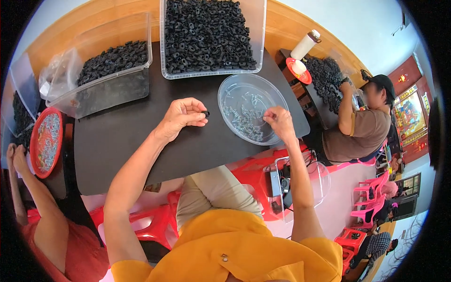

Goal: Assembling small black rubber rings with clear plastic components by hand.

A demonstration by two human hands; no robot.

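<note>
My left hand (185,115) is raised over the dark table (117,152), its thumb and fingertips closed on a small black plastic part (206,113). To its right lies a round, clear plastic dish (242,86) with many small metal springs (246,124) scattered in it. My right hand (280,122) reaches over the right side of this dish with thumb and forefinger pinched together. Whatever lies between those fingertips is too small to make out.
A large clear bin (211,74) of black plastic parts stands at the table's far edge, with another bin (110,101) left of it. A co-worker's hands (18,157) are near a red plate (34,148) at far left. Another person (359,134) sits at right, near a bottle (304,45).
</note>
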